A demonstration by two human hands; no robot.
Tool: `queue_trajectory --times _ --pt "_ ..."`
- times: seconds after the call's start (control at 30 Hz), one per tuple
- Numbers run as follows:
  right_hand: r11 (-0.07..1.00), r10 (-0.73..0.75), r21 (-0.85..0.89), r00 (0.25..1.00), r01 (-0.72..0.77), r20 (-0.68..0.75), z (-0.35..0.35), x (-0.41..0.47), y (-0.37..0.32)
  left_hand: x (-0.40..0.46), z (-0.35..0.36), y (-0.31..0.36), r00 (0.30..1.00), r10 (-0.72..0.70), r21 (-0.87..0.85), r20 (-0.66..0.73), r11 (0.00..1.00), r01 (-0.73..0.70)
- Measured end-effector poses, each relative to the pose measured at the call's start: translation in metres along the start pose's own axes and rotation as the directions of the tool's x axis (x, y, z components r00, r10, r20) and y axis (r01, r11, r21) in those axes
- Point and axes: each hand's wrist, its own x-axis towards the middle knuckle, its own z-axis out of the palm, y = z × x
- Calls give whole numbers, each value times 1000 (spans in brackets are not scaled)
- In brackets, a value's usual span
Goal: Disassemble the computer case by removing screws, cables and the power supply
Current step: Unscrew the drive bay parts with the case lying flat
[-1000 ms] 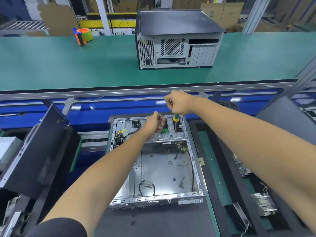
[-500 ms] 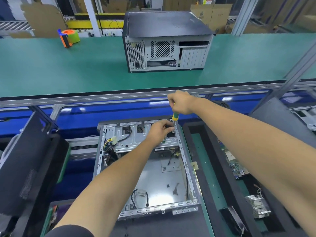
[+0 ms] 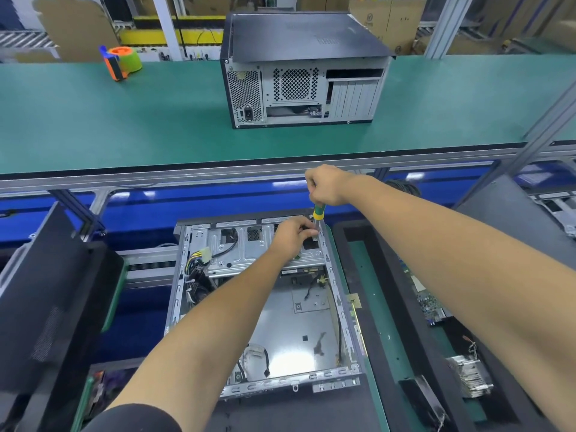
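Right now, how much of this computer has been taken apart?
Mostly gutted: the open case shows a bare metal floor with no side panel. In hand: the right hand drives a screwdriver at the far corner while the left hand pinches its shaft. Left: the cable bundle and drive bracket.

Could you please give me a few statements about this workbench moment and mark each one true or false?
1. The right hand grips a screwdriver. True.
2. The screwdriver's handle is red. False: it is green and yellow.
3. The left hand pinches the screwdriver's shaft over the open case. True.
4. The closed case on the green bench lies on its side with the top panel off. False: it stands with its dark top on.
5. A tape dispenser sits on the bench left of the closed case. True.
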Motion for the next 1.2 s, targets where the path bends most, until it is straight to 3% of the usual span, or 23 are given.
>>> queue_trajectory --times 0.5,0.83,1.0,1.2 --pt "995 68 -79 997 -65 36 -4 4 -4 -6 0 -2 1000 25 56 -13 998 -24" --pt "946 150 -305 984 -113 100 -5 7 -15 -10 3 -4 999 40 90 -4 995 -39" --pt "902 -6 -417 969 111 246 -13 11 -18 -9 3 -3 998 56 140 -4 989 -55" --pt "875 -242 -387 955 291 172 -5 15 -10 -8 4 -3 997 78 154 -13 985 -75"
